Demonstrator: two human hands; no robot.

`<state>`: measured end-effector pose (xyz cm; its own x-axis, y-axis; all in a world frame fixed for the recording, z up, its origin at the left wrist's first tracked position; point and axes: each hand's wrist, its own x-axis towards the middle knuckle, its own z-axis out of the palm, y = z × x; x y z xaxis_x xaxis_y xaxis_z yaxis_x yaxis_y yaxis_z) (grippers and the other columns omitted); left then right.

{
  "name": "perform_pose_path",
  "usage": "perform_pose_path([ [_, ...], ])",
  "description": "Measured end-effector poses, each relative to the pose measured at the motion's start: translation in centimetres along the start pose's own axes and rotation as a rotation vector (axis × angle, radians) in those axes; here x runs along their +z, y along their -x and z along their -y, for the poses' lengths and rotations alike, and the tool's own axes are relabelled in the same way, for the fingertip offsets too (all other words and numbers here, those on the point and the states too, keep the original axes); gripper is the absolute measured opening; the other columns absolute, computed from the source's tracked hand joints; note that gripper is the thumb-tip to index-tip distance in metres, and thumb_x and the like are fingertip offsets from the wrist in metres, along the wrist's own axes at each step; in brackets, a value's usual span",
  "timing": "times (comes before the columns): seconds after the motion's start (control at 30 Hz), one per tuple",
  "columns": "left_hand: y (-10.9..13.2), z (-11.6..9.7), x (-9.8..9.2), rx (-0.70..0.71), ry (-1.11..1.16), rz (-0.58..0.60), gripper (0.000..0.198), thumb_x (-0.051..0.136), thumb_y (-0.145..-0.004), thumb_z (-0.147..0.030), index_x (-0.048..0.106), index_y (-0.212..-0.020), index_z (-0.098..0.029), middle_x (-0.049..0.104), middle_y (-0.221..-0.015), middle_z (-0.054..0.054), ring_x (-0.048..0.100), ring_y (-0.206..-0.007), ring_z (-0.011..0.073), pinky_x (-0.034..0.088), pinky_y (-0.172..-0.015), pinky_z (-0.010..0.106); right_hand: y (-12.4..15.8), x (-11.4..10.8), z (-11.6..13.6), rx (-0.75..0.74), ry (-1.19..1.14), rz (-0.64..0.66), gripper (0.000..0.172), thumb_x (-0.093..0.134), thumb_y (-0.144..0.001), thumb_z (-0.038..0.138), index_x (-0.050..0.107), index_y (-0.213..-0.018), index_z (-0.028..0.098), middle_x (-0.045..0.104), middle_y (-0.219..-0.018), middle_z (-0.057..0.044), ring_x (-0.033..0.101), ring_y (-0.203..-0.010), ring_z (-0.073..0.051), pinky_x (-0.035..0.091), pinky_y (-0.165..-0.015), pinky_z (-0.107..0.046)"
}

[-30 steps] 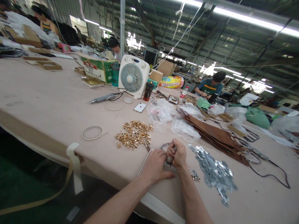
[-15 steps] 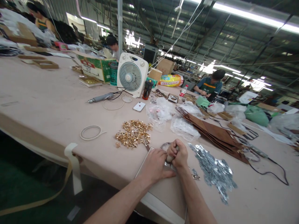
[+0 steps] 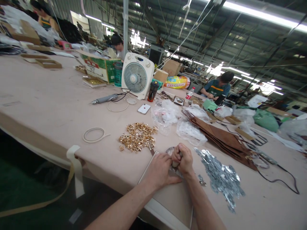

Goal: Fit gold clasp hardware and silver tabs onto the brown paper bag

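My right hand [image 3: 183,160] is closed in a fist around an upright, stubby tool handle [image 3: 180,154]; the tool's kind and tip are hidden. Beside it my left hand [image 3: 160,167] lies palm down on a pale-edged board [image 3: 175,199], thumb stretched out and fingertips close to the fist. Anything beneath those fingers is out of sight. A brown strip [image 3: 152,151] sticks out past the board's far corner. Behind the hands lies a heap of gold-coloured metal fittings [image 3: 137,137]. Flat silvery metal plates [image 3: 223,177] are piled to the right, with a small metal piece [image 3: 202,182] near my right wrist.
Farther back stand a white box fan [image 3: 136,76] and a dark tumbler [image 3: 153,91], near a phone [image 3: 144,109]. A corded grey tool [image 3: 104,99] lies left. Brown leather pieces [image 3: 220,139] and plastic bags [image 3: 190,131] lie right. A co-worker [image 3: 217,86] sits beyond.
The view has shifted slightly. Both hands keep nearly the same place and grip, with my right fist still around the handle.
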<state>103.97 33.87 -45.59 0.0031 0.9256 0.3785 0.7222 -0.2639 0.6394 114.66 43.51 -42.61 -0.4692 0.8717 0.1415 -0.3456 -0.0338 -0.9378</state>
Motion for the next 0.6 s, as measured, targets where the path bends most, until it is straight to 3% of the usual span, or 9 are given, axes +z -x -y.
perform_pose_path([
  [0.13,0.1,0.0,0.0,-0.01,-0.022,0.001,0.063,0.09,-0.07,-0.059,0.068,-0.117,-0.024,0.073,-0.118,0.006,0.061,-0.119,0.0311,0.044,-0.11,0.048,-0.6,-0.1,0.0,0.058,-0.094,-0.027,0.039,0.064,-0.092,0.049,0.047,-0.07,0.023,0.029,-0.047,0.012,0.018,-0.037,-0.006,0.018,-0.037,-0.02],
  [0.3,0.1,0.1,0.1,-0.01,-0.019,0.009,0.067,0.089,-0.069,-0.061,0.067,-0.12,-0.024,0.072,-0.121,0.007,0.061,-0.12,0.0317,0.044,-0.11,0.049,-0.5,0.0,0.1,0.069,-0.085,0.012,0.038,0.064,-0.092,0.049,0.047,-0.07,0.023,0.029,-0.048,0.012,0.017,-0.038,-0.006,0.017,-0.038,-0.019],
  [0.6,0.0,0.1,-0.1,-0.01,0.018,-0.004,0.052,0.09,-0.068,-0.056,0.067,-0.102,-0.025,0.073,-0.111,0.004,0.063,-0.113,0.0302,0.046,-0.103,0.045,1.6,0.7,-0.2,-0.054,0.145,0.097,0.039,0.066,-0.095,0.045,0.053,-0.066,0.022,0.042,-0.05,0.006,0.034,-0.043,-0.01,0.025,-0.043,-0.024],
])
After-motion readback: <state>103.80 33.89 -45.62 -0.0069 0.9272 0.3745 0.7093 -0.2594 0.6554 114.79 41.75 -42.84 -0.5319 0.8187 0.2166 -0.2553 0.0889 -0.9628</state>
